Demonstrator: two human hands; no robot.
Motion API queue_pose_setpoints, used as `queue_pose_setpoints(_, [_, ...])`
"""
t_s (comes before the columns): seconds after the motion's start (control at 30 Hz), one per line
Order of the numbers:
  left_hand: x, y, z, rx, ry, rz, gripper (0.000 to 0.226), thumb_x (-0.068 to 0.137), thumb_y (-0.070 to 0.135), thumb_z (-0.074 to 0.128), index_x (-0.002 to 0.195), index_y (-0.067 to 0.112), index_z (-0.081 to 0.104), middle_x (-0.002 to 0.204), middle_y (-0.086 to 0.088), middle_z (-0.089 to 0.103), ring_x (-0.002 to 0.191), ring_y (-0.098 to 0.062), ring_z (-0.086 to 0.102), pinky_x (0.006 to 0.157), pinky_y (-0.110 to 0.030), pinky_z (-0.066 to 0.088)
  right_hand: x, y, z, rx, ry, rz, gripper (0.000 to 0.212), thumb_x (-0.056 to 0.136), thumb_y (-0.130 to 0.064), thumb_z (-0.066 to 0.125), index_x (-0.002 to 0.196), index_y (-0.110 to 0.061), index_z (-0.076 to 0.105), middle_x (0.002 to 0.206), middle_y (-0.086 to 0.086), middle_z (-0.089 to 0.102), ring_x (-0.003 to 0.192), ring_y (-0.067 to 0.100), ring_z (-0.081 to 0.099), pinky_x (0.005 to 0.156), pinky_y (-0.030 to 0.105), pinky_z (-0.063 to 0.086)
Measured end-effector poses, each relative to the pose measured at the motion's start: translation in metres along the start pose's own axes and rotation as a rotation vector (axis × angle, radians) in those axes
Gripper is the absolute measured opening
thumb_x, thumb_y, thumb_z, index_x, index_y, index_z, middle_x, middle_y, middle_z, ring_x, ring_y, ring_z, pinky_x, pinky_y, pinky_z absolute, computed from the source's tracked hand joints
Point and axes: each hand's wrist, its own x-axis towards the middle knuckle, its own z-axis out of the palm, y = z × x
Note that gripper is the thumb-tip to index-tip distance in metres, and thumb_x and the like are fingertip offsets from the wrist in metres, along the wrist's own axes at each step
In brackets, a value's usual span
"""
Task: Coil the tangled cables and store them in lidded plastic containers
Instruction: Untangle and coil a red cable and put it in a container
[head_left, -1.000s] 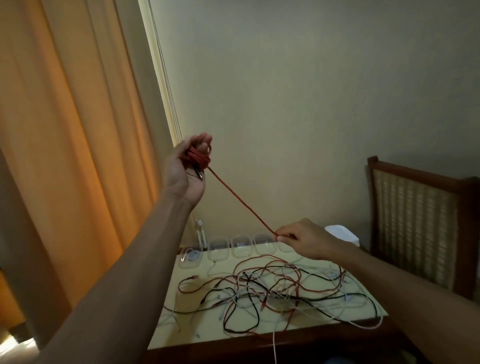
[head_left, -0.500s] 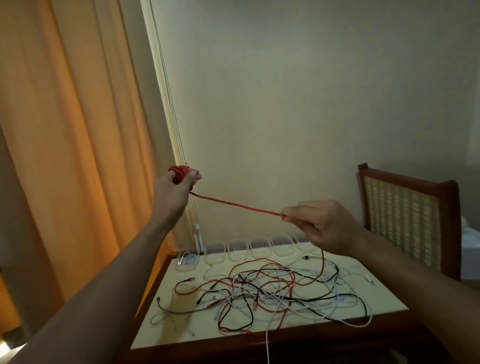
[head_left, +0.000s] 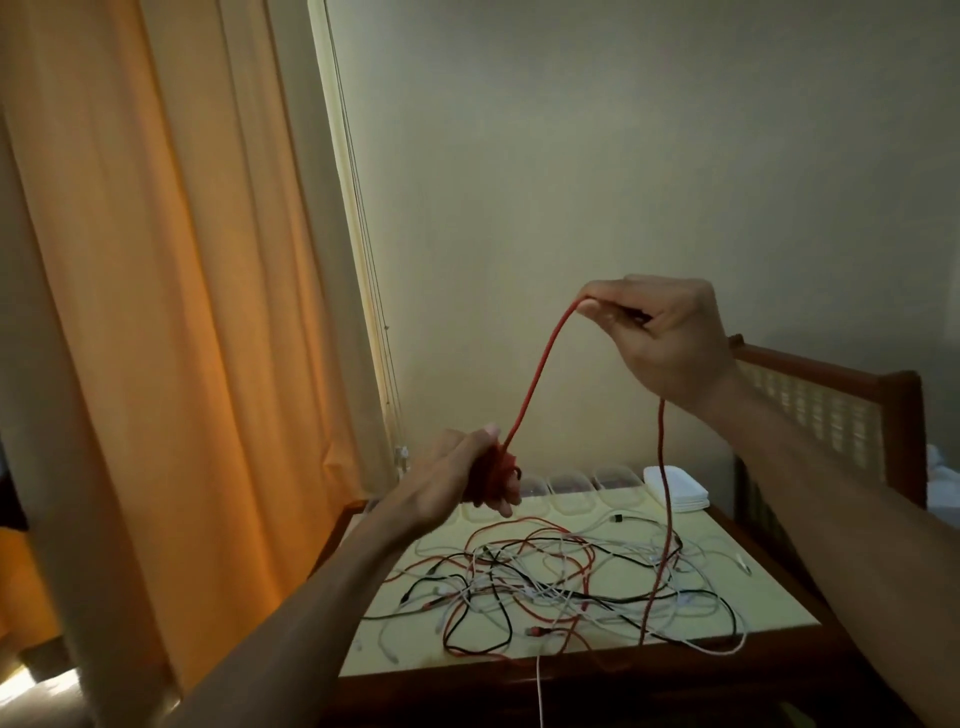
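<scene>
My left hand (head_left: 457, 480) grips a small coil of red cable (head_left: 500, 470) just above the table's far left part. From the coil the red cable (head_left: 540, 364) rises to my right hand (head_left: 660, 338), which pinches it high above the table. The cable then hangs straight down past my right wrist into a tangle of red, black and white cables (head_left: 561, 582) spread over the pale tabletop (head_left: 769, 603). A row of clear plastic containers (head_left: 571, 486) lines the table's far edge, with a stack of white lids (head_left: 675, 488) at its right end.
An orange curtain (head_left: 171, 312) hangs at the left, with blind cords beside it. A wooden chair with a woven back (head_left: 826, 410) stands at the right of the table. One white cable (head_left: 540, 691) dangles over the table's near edge.
My right hand rose well above the table, lifting the red cable into an arch. My left hand dropped with the coil to just above the containers.
</scene>
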Motion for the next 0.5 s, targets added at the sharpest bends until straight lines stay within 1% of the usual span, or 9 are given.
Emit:
queue_pose_setpoints(0.07, [-0.004, 0.003, 0.007, -0.045, -0.027, 0.018, 0.077, 0.105, 0.056, 0.028, 0.098, -0.007, 0.071, 0.088, -0.019, 0.077, 0.075, -0.029, 0.074, 0.068, -0.027, 0.053, 0.005, 0.006, 0.006, 0.021, -0.011, 0.041, 0.016, 0.095, -0.021, 0.071, 0.101, -0.009, 0.079, 0.075, 0.004, 0.072, 0.06, 0.021, 0.061, 0.059, 0.033, 0.05])
queue_pose_setpoints(0.1, [-0.006, 0.004, 0.009, -0.069, -0.041, 0.026, 0.079, 0.105, 0.057, 0.026, 0.098, -0.007, 0.071, 0.089, -0.02, 0.076, 0.077, -0.03, 0.074, 0.069, -0.026, 0.054, 0.006, 0.009, 0.009, 0.03, -0.019, 0.061, 0.016, 0.094, -0.022, 0.072, 0.103, -0.01, 0.079, 0.077, 0.005, 0.073, 0.062, 0.023, 0.063, 0.061, 0.035, 0.052])
queue_pose_setpoints(0.2, [-0.009, 0.005, 0.015, -0.14, -0.086, 0.045, 0.081, 0.103, 0.057, 0.018, 0.099, -0.005, 0.071, 0.093, -0.022, 0.075, 0.084, -0.035, 0.072, 0.08, -0.04, 0.055, 0.009, 0.021, 0.016, 0.051, -0.034, 0.129, 0.02, 0.094, -0.025, 0.072, 0.106, -0.011, 0.079, 0.083, 0.009, 0.076, 0.071, 0.029, 0.07, 0.068, 0.044, 0.057])
queue_pose_setpoints(0.27, [-0.012, 0.009, 0.018, -0.212, -0.107, 0.056, 0.081, 0.102, 0.054, 0.016, 0.099, -0.006, 0.07, 0.093, -0.023, 0.074, 0.084, -0.035, 0.071, 0.079, -0.036, 0.054, 0.009, 0.028, 0.021, 0.08, -0.034, 0.187, 0.018, 0.093, -0.023, 0.073, 0.106, -0.012, 0.079, 0.085, 0.01, 0.077, 0.076, 0.031, 0.072, 0.072, 0.048, 0.058])
queue_pose_setpoints(0.33, [-0.016, 0.018, 0.022, -0.291, -0.132, 0.075, 0.077, 0.105, 0.048, 0.015, 0.097, -0.007, 0.069, 0.091, -0.024, 0.073, 0.082, -0.034, 0.07, 0.078, -0.033, 0.054, 0.007, 0.033, 0.028, 0.111, -0.046, 0.255, 0.016, 0.092, -0.021, 0.074, 0.104, -0.014, 0.08, 0.086, 0.009, 0.078, 0.079, 0.031, 0.073, 0.074, 0.046, 0.058])
queue_pose_setpoints(0.4, [-0.021, 0.028, 0.025, -0.371, -0.156, 0.086, 0.073, 0.107, 0.039, 0.014, 0.093, -0.007, 0.068, 0.087, -0.024, 0.072, 0.078, -0.033, 0.069, 0.075, -0.029, 0.054, 0.002, 0.036, 0.035, 0.133, -0.072, 0.315, 0.015, 0.091, -0.021, 0.075, 0.104, -0.015, 0.081, 0.089, 0.003, 0.079, 0.082, 0.028, 0.074, 0.076, 0.041, 0.059])
queue_pose_setpoints(0.47, [-0.025, 0.036, 0.027, -0.45, -0.16, 0.084, 0.069, 0.103, 0.038, 0.016, 0.09, -0.007, 0.067, 0.085, -0.024, 0.071, 0.076, -0.032, 0.069, 0.073, -0.028, 0.054, -0.007, 0.04, 0.04, 0.152, -0.119, 0.364, 0.015, 0.091, -0.021, 0.075, 0.104, -0.015, 0.08, 0.093, -0.002, 0.079, 0.087, 0.02, 0.075, 0.081, 0.036, 0.06])
queue_pose_setpoints(0.5, [-0.027, 0.039, 0.028, -0.482, -0.163, 0.091, 0.068, 0.101, 0.039, 0.018, 0.089, -0.005, 0.068, 0.084, -0.023, 0.071, 0.076, -0.032, 0.068, 0.073, -0.03, 0.055, -0.012, 0.04, 0.043, 0.148, -0.152, 0.376, 0.015, 0.091, -0.02, 0.075, 0.105, -0.016, 0.08, 0.095, -0.005, 0.079, 0.088, 0.016, 0.075, 0.082, 0.031, 0.06])
